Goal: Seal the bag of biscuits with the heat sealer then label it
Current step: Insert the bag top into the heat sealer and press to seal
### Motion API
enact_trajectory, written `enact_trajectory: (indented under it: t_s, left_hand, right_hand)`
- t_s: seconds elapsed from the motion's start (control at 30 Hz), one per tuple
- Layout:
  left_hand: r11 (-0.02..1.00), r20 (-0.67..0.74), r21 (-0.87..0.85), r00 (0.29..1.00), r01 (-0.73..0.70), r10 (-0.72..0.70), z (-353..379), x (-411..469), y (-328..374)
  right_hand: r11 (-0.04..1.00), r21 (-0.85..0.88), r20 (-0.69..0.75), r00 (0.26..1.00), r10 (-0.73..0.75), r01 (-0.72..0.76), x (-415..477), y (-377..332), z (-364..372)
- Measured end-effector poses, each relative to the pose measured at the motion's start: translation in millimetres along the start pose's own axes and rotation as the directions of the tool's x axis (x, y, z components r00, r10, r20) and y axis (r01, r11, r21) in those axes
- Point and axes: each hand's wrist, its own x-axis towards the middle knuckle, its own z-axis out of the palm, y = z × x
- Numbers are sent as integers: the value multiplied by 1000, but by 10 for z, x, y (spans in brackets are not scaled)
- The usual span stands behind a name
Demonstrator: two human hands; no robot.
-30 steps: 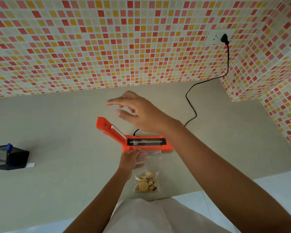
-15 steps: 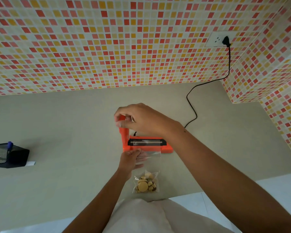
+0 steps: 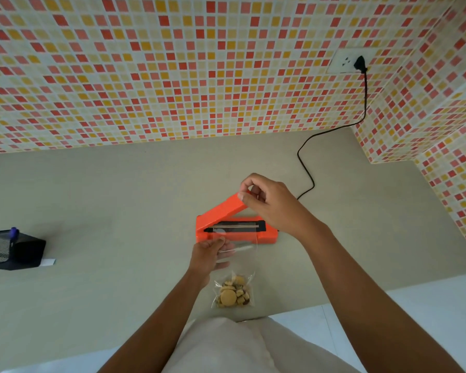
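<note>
An orange heat sealer (image 3: 267, 236) lies on the grey counter, its lid (image 3: 221, 211) hinged at the left and raised at a slant over the black sealing strip. My right hand (image 3: 269, 203) pinches the lid's free end between thumb and fingers. A clear bag of biscuits (image 3: 233, 293) lies in front of the sealer, its open top reaching onto the sealer's base. My left hand (image 3: 209, 255) holds the bag's upper part by its left side, thumb on top.
The sealer's black cord (image 3: 307, 168) runs back right to a wall socket (image 3: 346, 61). A black mesh pen holder (image 3: 11, 250) with a blue pen stands at the far left, a white label slip (image 3: 48, 262) beside it. The counter's front edge is close to my body.
My right hand reached the upright lid, took its end and swung it rightward and down over the sealing strip. The left hand stayed on the bag.
</note>
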Motion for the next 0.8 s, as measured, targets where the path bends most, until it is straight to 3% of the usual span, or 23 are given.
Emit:
enact_trajectory:
  t_s: [0.1,0.4,0.8]
  left_hand:
    - [1000,4,2,1000,-1,1,-4,-3,-2]
    - [1000,-2,1,1000,-20,20,-9,-21,8]
    - [1000,2,4,1000,-31,31,-8,-4,21]
  right_hand:
    - [995,78,-61,996,72,-67,-24,109,12]
    - [981,85,-185,964,189,-176,-106,429,75]
    - [939,132,-215,916,339,-317,-146,727,161]
